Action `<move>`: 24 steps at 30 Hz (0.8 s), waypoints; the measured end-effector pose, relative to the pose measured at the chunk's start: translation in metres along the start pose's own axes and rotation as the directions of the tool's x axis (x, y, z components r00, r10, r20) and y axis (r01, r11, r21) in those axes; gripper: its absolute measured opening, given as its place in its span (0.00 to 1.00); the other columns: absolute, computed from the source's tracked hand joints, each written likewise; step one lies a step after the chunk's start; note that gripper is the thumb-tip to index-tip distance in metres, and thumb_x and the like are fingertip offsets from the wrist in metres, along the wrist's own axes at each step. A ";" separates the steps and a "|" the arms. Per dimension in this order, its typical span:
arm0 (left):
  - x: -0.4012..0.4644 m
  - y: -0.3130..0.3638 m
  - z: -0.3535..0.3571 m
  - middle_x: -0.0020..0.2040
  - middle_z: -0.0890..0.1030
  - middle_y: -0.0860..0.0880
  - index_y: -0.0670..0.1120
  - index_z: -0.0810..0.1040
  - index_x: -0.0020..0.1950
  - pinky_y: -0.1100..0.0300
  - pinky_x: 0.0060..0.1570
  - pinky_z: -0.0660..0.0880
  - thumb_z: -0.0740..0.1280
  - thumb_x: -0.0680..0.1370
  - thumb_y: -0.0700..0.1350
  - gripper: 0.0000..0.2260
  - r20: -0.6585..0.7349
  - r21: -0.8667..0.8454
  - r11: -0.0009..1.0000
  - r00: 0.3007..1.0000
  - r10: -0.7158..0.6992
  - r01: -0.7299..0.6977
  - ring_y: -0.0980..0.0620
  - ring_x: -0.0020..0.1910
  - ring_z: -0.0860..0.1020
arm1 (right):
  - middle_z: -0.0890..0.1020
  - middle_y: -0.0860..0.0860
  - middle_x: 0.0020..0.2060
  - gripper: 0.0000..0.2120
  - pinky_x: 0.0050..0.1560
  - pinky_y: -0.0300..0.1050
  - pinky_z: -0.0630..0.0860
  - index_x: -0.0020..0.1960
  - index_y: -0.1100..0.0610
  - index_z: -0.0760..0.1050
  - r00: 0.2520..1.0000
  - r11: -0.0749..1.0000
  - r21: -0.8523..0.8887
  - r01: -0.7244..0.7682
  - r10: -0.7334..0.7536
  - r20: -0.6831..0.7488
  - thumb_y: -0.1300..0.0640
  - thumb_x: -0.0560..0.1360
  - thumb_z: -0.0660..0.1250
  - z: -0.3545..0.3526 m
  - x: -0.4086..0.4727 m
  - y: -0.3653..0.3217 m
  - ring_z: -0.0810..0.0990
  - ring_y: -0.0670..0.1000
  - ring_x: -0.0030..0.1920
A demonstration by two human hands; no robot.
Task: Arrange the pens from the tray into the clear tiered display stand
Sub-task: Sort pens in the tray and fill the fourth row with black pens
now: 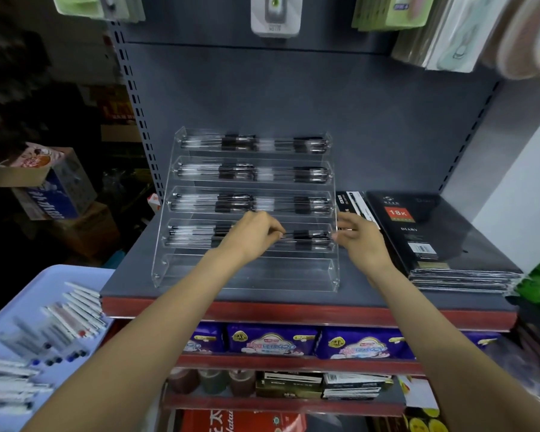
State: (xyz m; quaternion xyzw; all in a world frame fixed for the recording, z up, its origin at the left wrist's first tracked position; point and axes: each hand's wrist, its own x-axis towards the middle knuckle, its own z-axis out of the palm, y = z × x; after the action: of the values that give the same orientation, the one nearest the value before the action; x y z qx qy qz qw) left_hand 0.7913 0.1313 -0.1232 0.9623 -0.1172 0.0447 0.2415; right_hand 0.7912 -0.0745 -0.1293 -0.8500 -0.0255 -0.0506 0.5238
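We are reaching both hands to the fourth tier down of the clear tiered display stand (332, 275), which is sitting on a grey shelf (371, 294). Our left hand (254, 233) is pinching, fingers closed, the left end of a black pen (309, 234), and our right hand (360, 240) is meeting its right end with the fingers loosely curled, thumb and forefinger nearly together at the pen's tip; we cannot tell if they are actually gripping it. The pen is lying level, its long axis running left to right along the tier, parallel to the stand's front edge.

The four upper tiers are holding rows of black pens (250, 173), all lying the same way, left to right. The lowest tier in front is showing no pens.

At lower left, the pale tray (49, 274) is holding more pens (75, 313), these lying slantwise, some with white barrels and dark or blue caps. Just right of the stand, a stack of black diaries (434, 235) is resting on the shelf.
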 end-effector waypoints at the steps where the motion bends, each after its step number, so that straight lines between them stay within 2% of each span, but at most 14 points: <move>1: 0.001 0.000 0.001 0.56 0.82 0.47 0.46 0.81 0.58 0.53 0.60 0.74 0.63 0.79 0.43 0.10 0.007 0.005 1.000 1.000 0.001 -0.001 0.49 0.55 0.79 | 0.78 0.56 0.58 0.20 0.40 0.28 0.73 0.67 0.60 0.70 1.000 1.000 -0.005 0.000 0.000 -0.014 0.69 0.76 0.62 0.001 0.000 0.000 0.77 0.48 0.50; 3: 0.003 0.001 0.002 0.56 0.82 0.47 0.45 0.80 0.58 0.54 0.60 0.74 0.62 0.79 0.43 0.11 0.024 0.008 1.000 1.000 0.012 -0.012 0.49 0.55 0.79 | 0.78 0.56 0.56 0.19 0.39 0.25 0.72 0.66 0.60 0.71 0.999 1.000 -0.030 0.004 -0.005 -0.042 0.68 0.76 0.63 0.002 -0.001 -0.001 0.77 0.48 0.50; 6: 0.001 0.001 0.002 0.57 0.82 0.48 0.46 0.80 0.58 0.54 0.59 0.74 0.62 0.79 0.43 0.11 0.023 -0.008 1.000 0.999 0.026 -0.026 0.50 0.56 0.79 | 0.78 0.53 0.54 0.19 0.47 0.30 0.69 0.66 0.60 0.70 0.996 0.993 -0.115 0.032 -0.042 -0.081 0.66 0.76 0.64 0.006 -0.007 -0.006 0.77 0.48 0.52; 9: -0.009 -0.003 -0.005 0.56 0.81 0.49 0.46 0.79 0.59 0.57 0.59 0.73 0.63 0.78 0.43 0.11 -0.082 -0.071 0.997 0.996 0.033 -0.039 0.52 0.55 0.78 | 0.75 0.54 0.60 0.20 0.56 0.35 0.70 0.67 0.58 0.70 0.979 0.967 -0.229 0.109 -0.144 -0.143 0.65 0.76 0.64 0.015 -0.016 -0.015 0.75 0.46 0.53; 11: -0.021 -0.009 -0.013 0.54 0.81 0.50 0.46 0.79 0.58 0.64 0.55 0.72 0.63 0.78 0.42 0.10 -0.177 -0.144 0.989 0.984 0.017 -0.042 0.55 0.51 0.78 | 0.74 0.54 0.59 0.18 0.62 0.40 0.72 0.66 0.58 0.72 0.972 0.960 -0.230 0.160 -0.193 -0.131 0.65 0.76 0.64 0.027 -0.023 -0.025 0.74 0.46 0.54; 13: -0.039 -0.021 -0.023 0.50 0.81 0.52 0.46 0.80 0.56 0.72 0.49 0.69 0.64 0.78 0.41 0.09 -0.255 -0.182 0.982 0.967 0.001 -0.049 0.58 0.47 0.77 | 0.75 0.52 0.55 0.16 0.59 0.40 0.73 0.63 0.58 0.74 0.974 0.961 -0.184 0.205 -0.219 -0.057 0.65 0.76 0.64 0.048 -0.031 -0.041 0.75 0.46 0.51; 16: -0.074 -0.053 -0.038 0.45 0.80 0.53 0.47 0.80 0.51 0.74 0.43 0.69 0.66 0.76 0.41 0.06 -0.343 -0.199 0.980 0.938 -0.047 -0.024 0.58 0.44 0.77 | 0.79 0.52 0.53 0.13 0.51 0.32 0.72 0.59 0.57 0.76 0.969 0.961 -0.131 0.242 -0.233 0.085 0.65 0.75 0.64 0.094 -0.045 -0.066 0.78 0.46 0.48; 19: -0.119 -0.102 -0.053 0.44 0.80 0.51 0.47 0.80 0.50 0.67 0.43 0.72 0.67 0.76 0.41 0.05 -0.406 -0.174 0.982 0.902 -0.145 0.079 0.56 0.42 0.77 | 0.81 0.53 0.51 0.13 0.47 0.27 0.71 0.56 0.57 0.77 0.942 0.954 -0.089 0.287 -0.264 0.205 0.67 0.75 0.62 0.155 -0.066 -0.091 0.79 0.47 0.47; 21: -0.154 -0.143 -0.063 0.45 0.81 0.49 0.46 0.79 0.51 0.59 0.45 0.74 0.67 0.76 0.42 0.05 -0.411 -0.196 0.962 0.875 -0.255 0.188 0.53 0.43 0.77 | 0.81 0.53 0.51 0.13 0.47 0.28 0.72 0.56 0.58 0.78 0.917 0.948 -0.064 0.311 -0.281 0.282 0.67 0.75 0.61 0.201 -0.084 -0.108 0.78 0.47 0.47; 24: -0.213 -0.207 -0.074 0.46 0.81 0.47 0.45 0.79 0.53 0.57 0.43 0.74 0.66 0.77 0.41 0.07 -0.371 -0.227 0.903 0.825 -0.427 0.366 0.51 0.41 0.76 | 0.81 0.54 0.52 0.12 0.51 0.33 0.72 0.57 0.57 0.77 0.872 0.946 -0.048 0.321 -0.276 0.404 0.65 0.76 0.61 0.275 -0.117 -0.127 0.78 0.47 0.48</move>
State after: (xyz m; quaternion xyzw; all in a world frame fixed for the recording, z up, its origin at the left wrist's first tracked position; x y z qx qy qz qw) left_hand 0.6341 0.3872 -0.1825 0.9136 0.1364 0.1865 0.3345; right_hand 0.6790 0.2292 -0.1528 -0.8569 -0.2580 0.0389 0.4446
